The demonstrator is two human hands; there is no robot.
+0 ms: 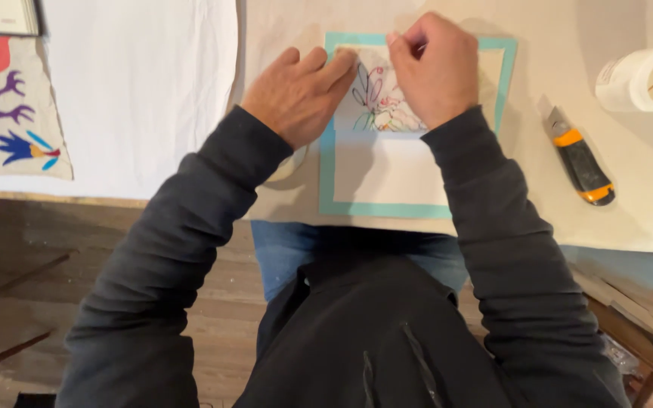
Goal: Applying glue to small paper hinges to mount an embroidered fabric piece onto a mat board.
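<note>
A white card with a turquoise border lies on the brown paper-covered table. On its upper half rests a small cloth piece with a stitched flower in black, pink and green. My left hand lies flat, its fingertips pressing the cloth's upper left corner. My right hand sits over the cloth's right side, thumb and forefinger pinched near its top edge; what they pinch is too small to tell.
A black and orange utility knife lies to the right of the card. A white tub with a wooden stick stands at far right. A colourful embroidered cloth and white fabric cover the left.
</note>
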